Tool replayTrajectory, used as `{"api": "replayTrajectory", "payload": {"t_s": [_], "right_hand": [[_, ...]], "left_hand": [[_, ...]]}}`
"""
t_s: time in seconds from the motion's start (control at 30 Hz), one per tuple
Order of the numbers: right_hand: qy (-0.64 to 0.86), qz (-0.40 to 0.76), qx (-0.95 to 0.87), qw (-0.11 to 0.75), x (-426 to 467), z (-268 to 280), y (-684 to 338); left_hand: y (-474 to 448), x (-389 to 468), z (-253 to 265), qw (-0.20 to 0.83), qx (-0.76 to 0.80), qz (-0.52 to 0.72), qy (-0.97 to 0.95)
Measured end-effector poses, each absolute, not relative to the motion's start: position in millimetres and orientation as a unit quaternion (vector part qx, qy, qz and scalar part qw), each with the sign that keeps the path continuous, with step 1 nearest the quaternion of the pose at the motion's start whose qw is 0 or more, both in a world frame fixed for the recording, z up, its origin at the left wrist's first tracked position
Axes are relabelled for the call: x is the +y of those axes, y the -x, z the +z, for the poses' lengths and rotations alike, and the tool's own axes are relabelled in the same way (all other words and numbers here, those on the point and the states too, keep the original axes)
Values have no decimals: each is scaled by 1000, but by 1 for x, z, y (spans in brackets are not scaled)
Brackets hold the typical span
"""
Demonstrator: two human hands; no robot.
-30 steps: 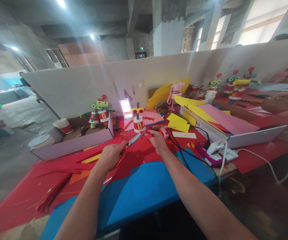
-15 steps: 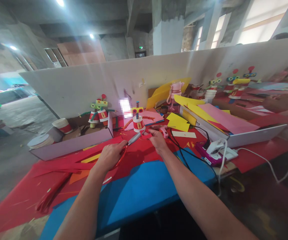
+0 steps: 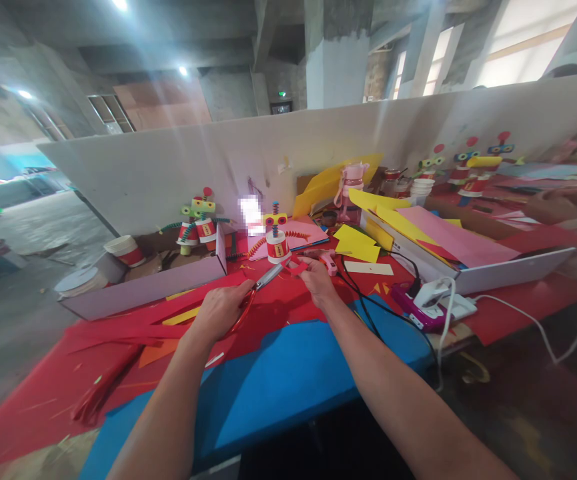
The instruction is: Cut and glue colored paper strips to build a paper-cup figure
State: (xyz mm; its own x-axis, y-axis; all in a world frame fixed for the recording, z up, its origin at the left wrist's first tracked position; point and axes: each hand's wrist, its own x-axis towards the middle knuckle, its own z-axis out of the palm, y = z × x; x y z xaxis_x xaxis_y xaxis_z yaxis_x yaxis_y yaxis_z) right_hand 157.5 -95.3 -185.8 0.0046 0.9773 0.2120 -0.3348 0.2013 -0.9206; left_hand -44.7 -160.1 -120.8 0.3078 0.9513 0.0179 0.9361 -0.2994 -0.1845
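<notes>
My left hand (image 3: 223, 308) is closed around the handles of a pair of scissors (image 3: 268, 275) with red-orange grips, their blades pointing up and right. Between the fingers and thumb of my right hand (image 3: 317, 279) is a small piece of red paper (image 3: 298, 268), close to the scissor tips. Whether the blades touch the paper I cannot tell. Just behind the blades stands a paper-cup robot figure (image 3: 278, 247) with a yellow head, round red eyes and folded-paper arms. A pink glue gun (image 3: 328, 262) lies right behind my right hand.
At left, an open box (image 3: 143, 291) holds paper cups, with two cup robots (image 3: 203, 223) beyond. A white box (image 3: 513, 267) with coloured paper stands right, near a purple power strip (image 3: 421, 310) and trailing cables. Blue sheet (image 3: 288, 373) covers the front edge. Another person's blurred arm (image 3: 563, 207) is at far right.
The red paper piece and my right fingers have shifted very slightly by the scissor tips. My left hand and the scissors look almost still.
</notes>
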Motion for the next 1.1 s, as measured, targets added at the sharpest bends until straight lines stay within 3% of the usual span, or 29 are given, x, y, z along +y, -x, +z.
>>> {"api": "replayTrajectory", "payload": {"t_s": [1.1], "right_hand": [[355, 522, -481, 608, -93, -189, -158]], "left_hand": [[45, -158, -122, 76, -584, 39, 807]]}}
